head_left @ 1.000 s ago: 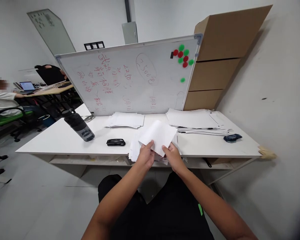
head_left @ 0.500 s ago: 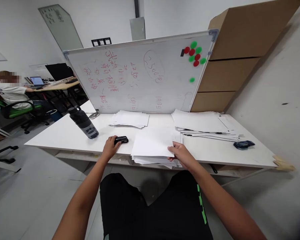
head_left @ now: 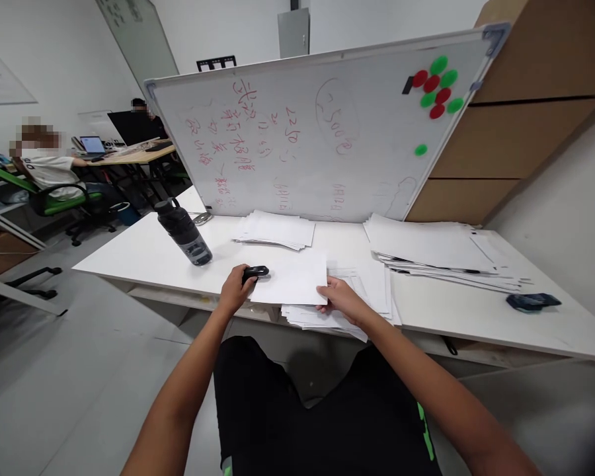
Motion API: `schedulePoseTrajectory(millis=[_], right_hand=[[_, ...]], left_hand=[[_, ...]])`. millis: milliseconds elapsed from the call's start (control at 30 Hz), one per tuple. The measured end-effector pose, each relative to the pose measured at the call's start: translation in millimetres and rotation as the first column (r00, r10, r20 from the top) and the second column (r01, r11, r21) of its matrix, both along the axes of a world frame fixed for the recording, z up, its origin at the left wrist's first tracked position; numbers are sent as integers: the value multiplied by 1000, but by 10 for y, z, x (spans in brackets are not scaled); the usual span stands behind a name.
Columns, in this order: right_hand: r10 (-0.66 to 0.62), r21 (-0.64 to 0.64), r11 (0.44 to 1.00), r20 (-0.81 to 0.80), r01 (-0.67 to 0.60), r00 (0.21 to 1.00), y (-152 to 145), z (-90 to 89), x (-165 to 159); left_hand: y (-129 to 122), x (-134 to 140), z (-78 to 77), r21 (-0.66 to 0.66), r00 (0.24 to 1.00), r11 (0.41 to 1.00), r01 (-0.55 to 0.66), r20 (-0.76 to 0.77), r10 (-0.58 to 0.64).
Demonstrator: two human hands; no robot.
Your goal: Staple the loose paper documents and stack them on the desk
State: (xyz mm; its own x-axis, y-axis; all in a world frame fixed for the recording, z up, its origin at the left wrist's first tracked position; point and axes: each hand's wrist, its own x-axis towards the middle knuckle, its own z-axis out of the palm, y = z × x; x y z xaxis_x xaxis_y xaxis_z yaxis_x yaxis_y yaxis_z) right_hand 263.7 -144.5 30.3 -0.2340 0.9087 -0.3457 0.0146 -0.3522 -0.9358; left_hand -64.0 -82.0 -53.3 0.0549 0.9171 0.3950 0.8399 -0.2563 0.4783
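My left hand (head_left: 235, 292) is closed around the rear of a small black stapler (head_left: 256, 272) near the table's front edge. The stapler's front end is over the left side of some white paper (head_left: 295, 284). My right hand (head_left: 346, 301) pinches that paper at its right edge, thumb on top; how many sheets it holds I cannot tell. Underneath and to the right lies a loose stack of papers (head_left: 374, 287), some printed, jutting past the table's front edge.
Behind are a fanned paper pile (head_left: 275, 229) and a larger one (head_left: 426, 246) at right. A dark bottle (head_left: 184, 233) stands left; a dark folded item (head_left: 533, 302) lies far right. A whiteboard (head_left: 297, 145) and cardboard boxes (head_left: 515, 139) rise behind the white table (head_left: 123, 254).
My right hand has drawn the paper left, off the stack, to the stapler, uncovering printed sheets. My left hand has closed on the stapler. The view has turned slightly.
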Motion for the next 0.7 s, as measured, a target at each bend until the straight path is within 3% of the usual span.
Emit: schedulePoseTrajectory(millis=[200,367,467,567,700], right_hand=[[76,-23,997,-1,-76,997,201,-116,56],[73,1,997,-3,-73,997,187,-154,82],[62,48,997,73,-65,995,134,-132,56],[81,73,993,106,-89,991,102,-119,70],[108,101,988,100,-118,989,100,-180,116]], left_hand=[[-14,-103,210,-159,979,967,201,-8,-205],[229,-3,635,-452,998,890,56,15,-55],[448,258,802,-387,998,922,-15,-60,-9],[600,555,755,-293,978,954,-60,-208,-3],[625,786,540,-334,935,929,-158,-352,33]])
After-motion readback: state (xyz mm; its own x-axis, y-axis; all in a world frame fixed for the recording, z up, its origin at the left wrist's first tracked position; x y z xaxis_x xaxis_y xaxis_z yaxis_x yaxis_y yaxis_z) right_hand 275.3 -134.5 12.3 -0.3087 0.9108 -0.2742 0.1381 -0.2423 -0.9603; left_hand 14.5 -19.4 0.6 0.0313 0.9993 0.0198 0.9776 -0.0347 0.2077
